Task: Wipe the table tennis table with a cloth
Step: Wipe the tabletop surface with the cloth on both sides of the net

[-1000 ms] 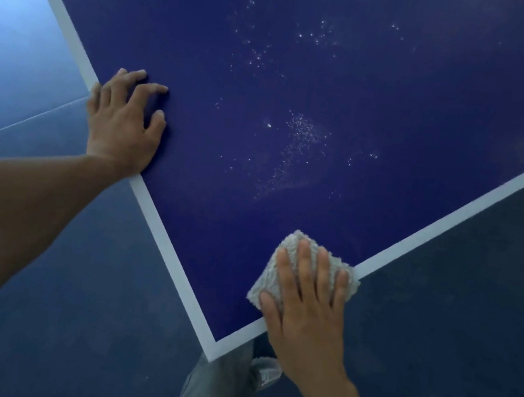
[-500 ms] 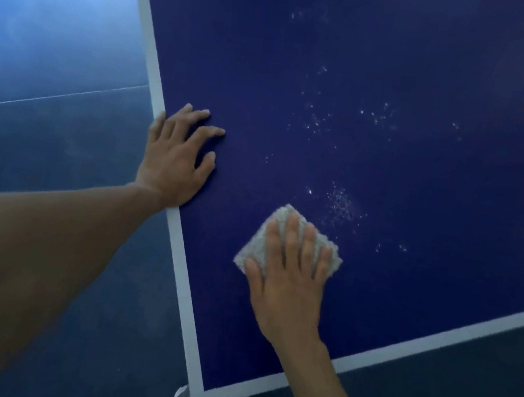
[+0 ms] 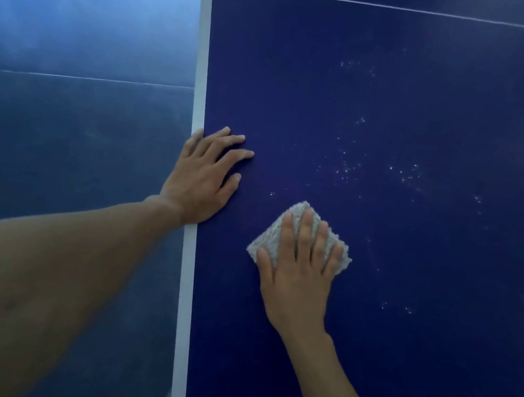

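The dark blue table tennis table [image 3: 409, 284] fills the right of the view, with white edge lines along its left and near sides. A folded grey cloth [image 3: 291, 222] lies flat on it near the left edge. My right hand [image 3: 301, 270] presses on the cloth with straight fingers. My left hand [image 3: 205, 177] rests flat on the table at the left white line, fingers spread. White specks [image 3: 374, 173] dot the surface beyond and to the right of the cloth.
A thin white centre line [image 3: 379, 4] crosses the table at the far end. The grey-blue floor [image 3: 66, 106] lies to the left and below the near edge, with a pale seam across it.
My right hand has slid the cloth from the near corner further onto the table. The view has turned, so the corner now sits lower left. My left hand stays on the left edge.
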